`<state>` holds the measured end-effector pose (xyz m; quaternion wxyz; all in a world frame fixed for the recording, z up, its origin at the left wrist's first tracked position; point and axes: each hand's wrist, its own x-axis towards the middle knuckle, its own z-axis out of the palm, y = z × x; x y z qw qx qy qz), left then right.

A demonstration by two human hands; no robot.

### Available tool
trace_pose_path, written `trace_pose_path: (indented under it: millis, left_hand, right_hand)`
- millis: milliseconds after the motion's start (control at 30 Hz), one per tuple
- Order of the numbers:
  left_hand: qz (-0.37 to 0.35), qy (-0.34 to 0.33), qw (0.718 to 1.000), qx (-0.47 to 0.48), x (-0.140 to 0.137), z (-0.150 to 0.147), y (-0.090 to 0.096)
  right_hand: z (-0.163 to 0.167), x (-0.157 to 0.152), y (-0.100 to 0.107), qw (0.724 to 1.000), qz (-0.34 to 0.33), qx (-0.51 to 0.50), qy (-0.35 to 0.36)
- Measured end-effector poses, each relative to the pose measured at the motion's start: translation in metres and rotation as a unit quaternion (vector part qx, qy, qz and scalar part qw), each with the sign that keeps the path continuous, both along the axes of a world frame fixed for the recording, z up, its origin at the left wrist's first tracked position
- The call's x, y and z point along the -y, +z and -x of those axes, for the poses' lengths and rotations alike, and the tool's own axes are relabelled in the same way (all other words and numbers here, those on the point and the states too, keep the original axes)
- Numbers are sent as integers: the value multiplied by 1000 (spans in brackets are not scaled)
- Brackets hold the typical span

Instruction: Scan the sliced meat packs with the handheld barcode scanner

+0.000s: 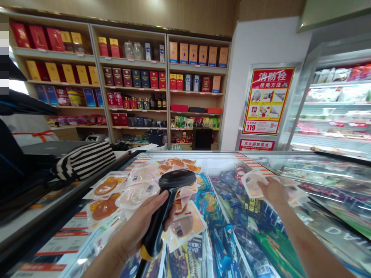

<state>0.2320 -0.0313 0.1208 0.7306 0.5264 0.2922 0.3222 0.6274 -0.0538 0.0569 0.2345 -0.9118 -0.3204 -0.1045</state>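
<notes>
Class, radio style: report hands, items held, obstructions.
Left hand gripping black-and-yellow plastic barcode scanner. Right hand pinching pale, flat clear-plastic packet. Possibly in the way: loose clear-plastic packets with orange rounds, crowding glass freezer top.

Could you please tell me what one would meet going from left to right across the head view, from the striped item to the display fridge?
Striped item → left hand holding the scanner → packet in the right hand → display fridge.
</notes>
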Motion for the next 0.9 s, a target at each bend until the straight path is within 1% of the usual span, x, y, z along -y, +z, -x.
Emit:
trace_pose_path:
  millis: [67, 133, 200, 267, 300, 333, 367, 400, 433, 467, 500, 533, 567, 600, 667, 767, 900]
  left_hand:
    - [-2, 4, 1000, -8, -2, 2, 1]
    - [2, 14, 1000, -18, -2, 3, 0]
    - [13, 21, 999, -25, -3, 4, 0]
    - [24, 18, 999, -24, -5, 5, -1]
    - [28, 14, 999, -23, -6, 7, -1]
    - [32, 9, 999, -21, -7, 8, -2]
    - [35, 4, 999, -20, -8, 9, -1]
    - [36, 1, 999, -19, -8, 11, -1]
    - [34, 2, 999, -18, -9, 12, -1]
    - [26, 6, 999, -17, -9, 12, 0]
    - [16, 13, 1000, -15, -9, 13, 1]
    - [5, 20, 1000, -16, -9, 13, 2]
    - [-4, 28, 999, -19, -8, 13, 3]
    - [-10, 36, 999, -22, -8, 13, 4]
    - [-13, 48, 998, -29, -8, 12, 6]
    - [-11, 54, 998, -27, -7, 9, 6]
    - [-17, 59, 998, -18, -7, 7, 2]
  right_hand:
    - [-12, 11, 1, 999, 18, -17, -46]
    - [-17, 17, 3, 997, 6, -8, -74]
    - [-12, 17, 7, 993, -36, 51, -96]
    - [7, 11, 15, 987, -82, 113, -82]
    - [21, 6, 19, 987, -96, 119, -49]
    - [39, 1, 22, 989, -99, 105, 12]
    - [60, -4, 25, 990, -87, 68, 90]
    - [83, -8, 26, 981, -67, 17, 183]
    - [107, -11, 25, 958, -38, -25, 284]
    - [131, -12, 23, 930, 2, -55, 364]
    - [152, -13, 20, 910, 46, -65, 408]
    - [171, -12, 16, 901, 80, -51, 423]
    - [187, -11, 12, 901, 101, -37, 419]
    - [198, -10, 8, 905, 116, -17, 409]
    - [212, -7, 2, 912, 125, 22, 390]
    - [214, -5, -1, 909, 133, 45, 392]
    - [198, -10, 2, 906, 158, 1, 393]
